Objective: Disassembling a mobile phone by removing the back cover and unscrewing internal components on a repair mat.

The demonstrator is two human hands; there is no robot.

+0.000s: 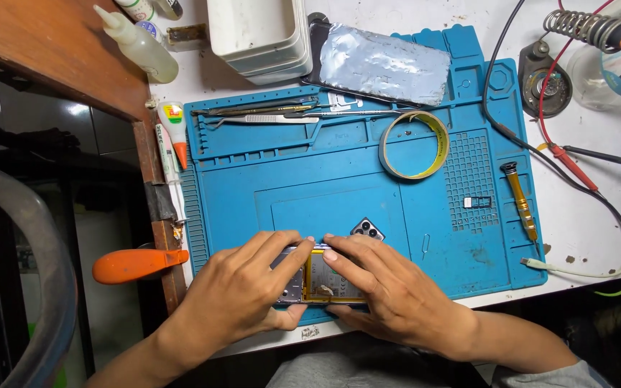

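Note:
An opened phone (323, 279) with its back off lies at the near edge of the blue work mat (339, 194), showing a yellow-edged battery area. My left hand (242, 294) grips its left end, fingers on the top edge and thumb underneath. Over its right end, my right hand (389, 291) presses with fingers along the top edge. A small black camera cover (367, 230) lies just beyond the phone.
A ring of yellow tape (414, 144), tweezers (267, 117), a gold screwdriver (520, 199), a foil-covered panel (384, 65) and white trays (260, 36) sit farther back. Cables (562, 154) and a soldering iron stand (583, 27) are at right. Glue bottles (138, 43) stand at left.

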